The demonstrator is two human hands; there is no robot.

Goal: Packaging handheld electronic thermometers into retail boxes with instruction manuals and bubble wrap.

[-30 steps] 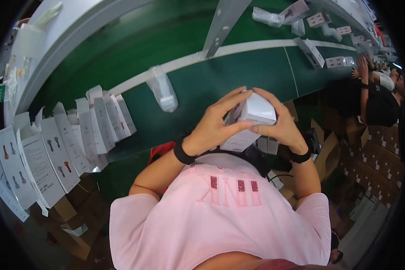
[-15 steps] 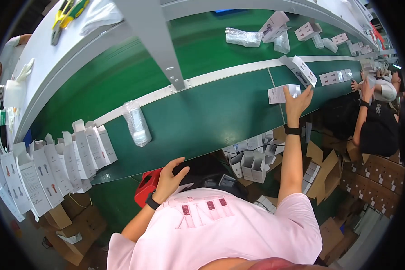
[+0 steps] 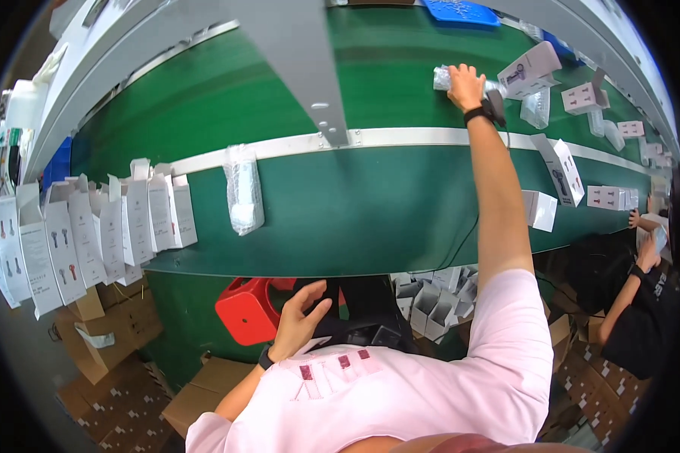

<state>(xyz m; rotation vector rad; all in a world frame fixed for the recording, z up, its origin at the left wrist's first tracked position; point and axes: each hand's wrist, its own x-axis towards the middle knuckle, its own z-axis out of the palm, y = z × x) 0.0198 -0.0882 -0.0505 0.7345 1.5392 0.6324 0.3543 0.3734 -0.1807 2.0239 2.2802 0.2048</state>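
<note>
My right hand (image 3: 467, 87) reaches across to the far green belt, its fingers bent over a bubble-wrapped package (image 3: 441, 78) that is partly hidden under them. Just right of it, a tall white printed box (image 3: 531, 70) leans among other clear-wrapped pieces. Close to my body, my left hand (image 3: 301, 321) hovers below the table's front edge, fingers apart and holding nothing. Another bubble-wrapped package (image 3: 244, 190) lies on the near green table, left of the middle. A white box (image 3: 540, 211) and a tilted white box with an open flap (image 3: 562, 172) stand to the right.
A row of open white boxes (image 3: 113, 226) fills the table's left end. A grey post (image 3: 298, 68) rises at the rail (image 3: 400, 137). A red stool (image 3: 247, 311) and cartons (image 3: 204, 392) stand below. A blue tray (image 3: 461, 12) is at the back; a co-worker (image 3: 627, 302) sits right.
My right hand has left the white boxes at the right and moved to the package on the far belt. My view has shifted; my left hand stays near my body.
</note>
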